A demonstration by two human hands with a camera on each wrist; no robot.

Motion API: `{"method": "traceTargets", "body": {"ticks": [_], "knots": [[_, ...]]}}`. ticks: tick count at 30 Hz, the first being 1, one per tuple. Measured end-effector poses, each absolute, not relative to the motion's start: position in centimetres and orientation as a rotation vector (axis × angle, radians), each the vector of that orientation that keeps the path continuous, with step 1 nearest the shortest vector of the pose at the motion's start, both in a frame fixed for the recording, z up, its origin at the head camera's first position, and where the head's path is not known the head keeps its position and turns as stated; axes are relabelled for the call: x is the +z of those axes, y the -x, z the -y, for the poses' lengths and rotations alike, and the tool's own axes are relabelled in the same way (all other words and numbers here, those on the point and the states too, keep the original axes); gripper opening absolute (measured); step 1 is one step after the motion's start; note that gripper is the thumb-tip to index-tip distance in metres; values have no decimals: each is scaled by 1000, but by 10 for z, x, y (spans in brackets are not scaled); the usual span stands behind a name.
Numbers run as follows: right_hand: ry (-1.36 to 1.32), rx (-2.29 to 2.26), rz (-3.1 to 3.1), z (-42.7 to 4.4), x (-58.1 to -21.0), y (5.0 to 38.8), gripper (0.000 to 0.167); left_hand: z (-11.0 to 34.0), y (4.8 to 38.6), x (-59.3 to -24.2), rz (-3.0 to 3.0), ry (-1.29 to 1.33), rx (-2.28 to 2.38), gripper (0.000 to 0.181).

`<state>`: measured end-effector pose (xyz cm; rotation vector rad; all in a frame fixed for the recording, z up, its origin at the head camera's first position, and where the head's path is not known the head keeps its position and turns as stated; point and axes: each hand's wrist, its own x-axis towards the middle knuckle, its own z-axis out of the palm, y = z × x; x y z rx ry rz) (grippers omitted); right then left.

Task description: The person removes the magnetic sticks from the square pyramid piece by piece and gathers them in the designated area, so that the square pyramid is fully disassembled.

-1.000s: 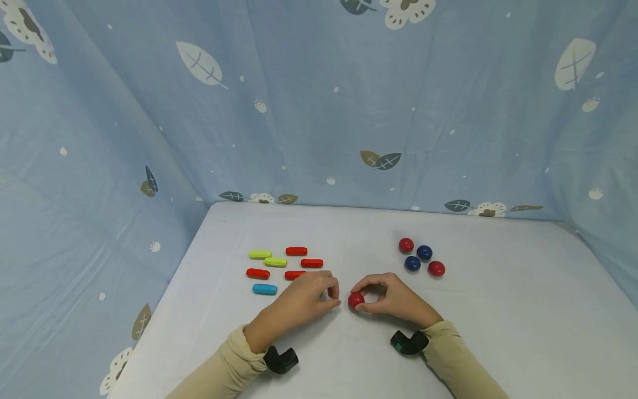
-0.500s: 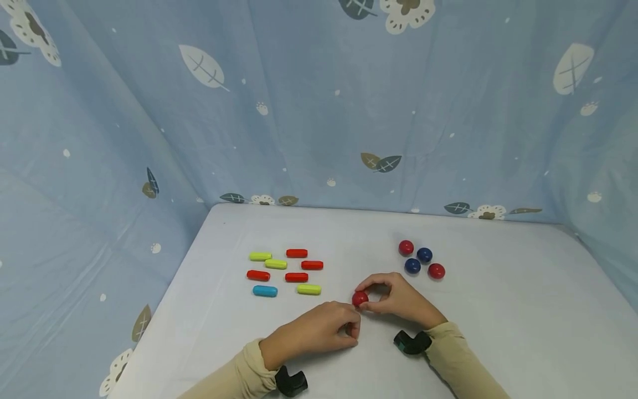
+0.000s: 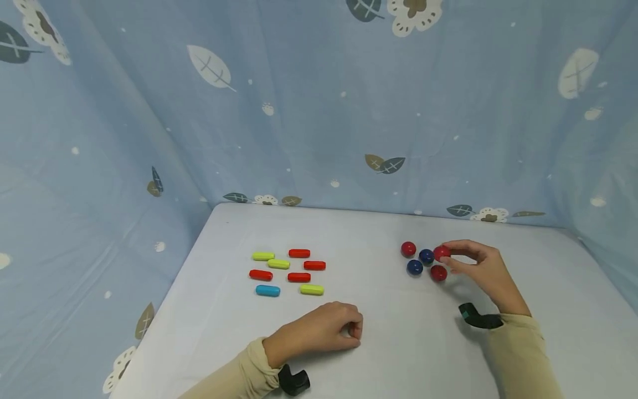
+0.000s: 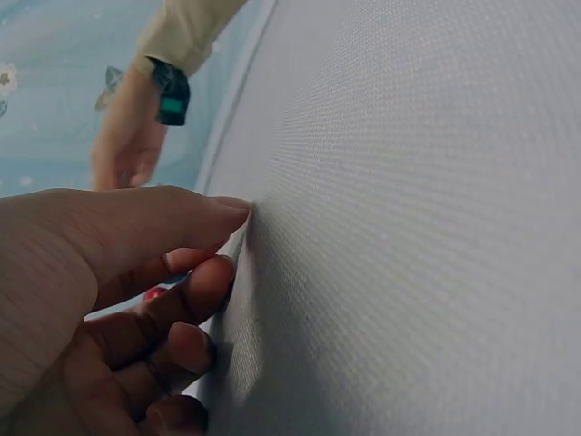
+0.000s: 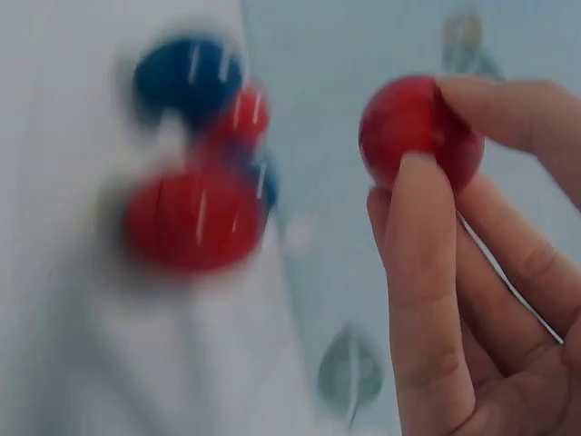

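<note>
My right hand (image 3: 480, 271) pinches a glossy red ball (image 3: 441, 254) between thumb and fingertips, over the far right of the table. In the right wrist view this red ball (image 5: 408, 132) is held up off the cloth. Close by lie a blue ball (image 3: 415, 267), another blue ball (image 3: 426, 256), a red ball (image 3: 438, 273) and a second red ball (image 3: 408, 249). My left hand (image 3: 321, 328) rests on the table near the front middle, its fingers loosely curled. Nothing shows between its thumb (image 4: 172, 218) and fingers in the left wrist view.
Left of centre lie several small rods: red rods (image 3: 299, 277), yellow-green rods (image 3: 311, 289) and a blue rod (image 3: 267, 290). A white cloth covers the table (image 3: 379, 366). Blue patterned curtain (image 3: 299, 111) stands behind it and along the sides.
My right hand has carried the red ball from the middle to the cluster at the far right. The left hand came nearer and rightward, uncovering a yellow-green rod, then stayed nearly still.
</note>
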<state>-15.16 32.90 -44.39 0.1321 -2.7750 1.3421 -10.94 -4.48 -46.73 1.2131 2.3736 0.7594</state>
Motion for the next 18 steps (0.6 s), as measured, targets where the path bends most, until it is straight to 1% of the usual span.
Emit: {"method": "traceTargets", "body": {"ticks": [4,8,18], "knots": [[10,1386,2798,-356,-458,149,51,45,109,-468,-2373,-1197,756,15],[55,1397,2858,-364,-469,149,55,45,109,-467,-2367,-1188,749,16],[0,1369,2854,-361,-480,154,50,46,110,-468,-2370,-1207,773,16]]}}
